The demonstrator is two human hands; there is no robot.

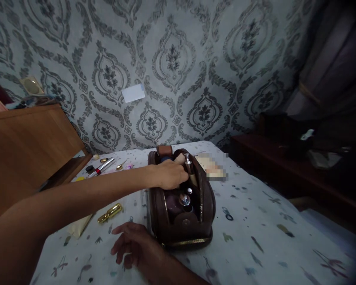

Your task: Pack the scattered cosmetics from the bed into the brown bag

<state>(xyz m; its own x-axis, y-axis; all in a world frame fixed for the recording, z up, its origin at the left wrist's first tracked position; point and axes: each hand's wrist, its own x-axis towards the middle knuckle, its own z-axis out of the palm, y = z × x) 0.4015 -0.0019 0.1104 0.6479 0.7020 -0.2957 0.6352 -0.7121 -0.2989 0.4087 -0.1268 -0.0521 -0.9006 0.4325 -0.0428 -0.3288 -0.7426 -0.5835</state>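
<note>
An unzipped dark brown toiletry bag (182,236) stands on the patterned cloth, with several bottles inside. My left hand (170,175) reaches into it from the left, fingers curled downward; whatever they grip is hidden. Beside its knuckles rises a slim bottle with a silvery top (188,163). Closer to the bag's front is a round shiny cap (184,199). My right hand (138,245) hovers low by the bag's front left corner, fingers apart and holding nothing. A gold bottle (110,213) lies to the left, between my left forearm and right hand.
Behind my left forearm lie a silver-and-red tube (103,167), a black lid (89,169) and other small items. A cream-coloured tube (79,226) is partly under the forearm. A wooden panel (32,142) borders the left; a dark red bench (264,166) stands right.
</note>
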